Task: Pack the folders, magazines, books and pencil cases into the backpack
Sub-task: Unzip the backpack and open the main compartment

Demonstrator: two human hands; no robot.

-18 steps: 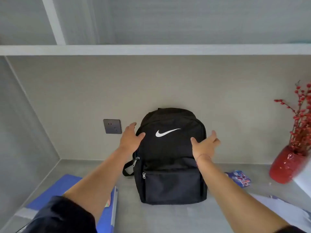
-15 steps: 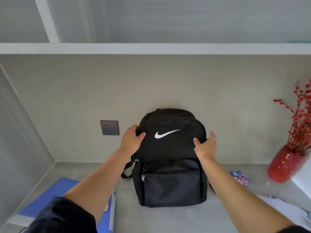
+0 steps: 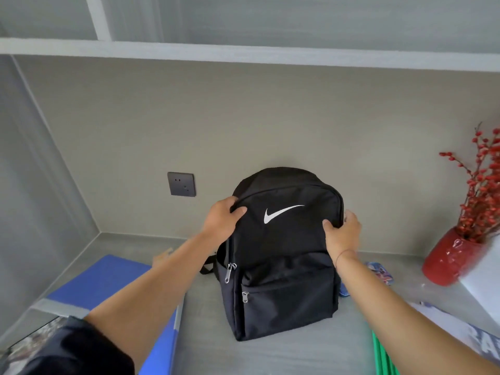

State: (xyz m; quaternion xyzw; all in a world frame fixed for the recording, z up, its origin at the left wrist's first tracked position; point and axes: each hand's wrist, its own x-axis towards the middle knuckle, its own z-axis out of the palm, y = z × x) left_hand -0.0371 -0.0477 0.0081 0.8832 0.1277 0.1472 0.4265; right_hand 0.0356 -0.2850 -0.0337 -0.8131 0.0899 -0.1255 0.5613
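Both hands [image 3: 222, 220] [image 3: 342, 235] now grip backpack [image 3: 284, 253] beside folder [image 3: 108, 280].

backpack [image 3: 284, 253]: black, white swoosh
folder [image 3: 108, 280], desk's left edge: blue
pencil case [image 3: 378, 272]: blue, red-and-white print
vase [image 3: 449, 263]: glossy red
berry sprigs [image 3: 484, 198]: red
socket [image 3: 181, 184]: dark grey
desk [image 3: 270, 355]: pale grey
sleeve [image 3: 75, 347]: near-black

Black backpack [image 3: 284, 253] stands upright (zipped); blue folder [image 3: 108, 280] lies flat leftward.
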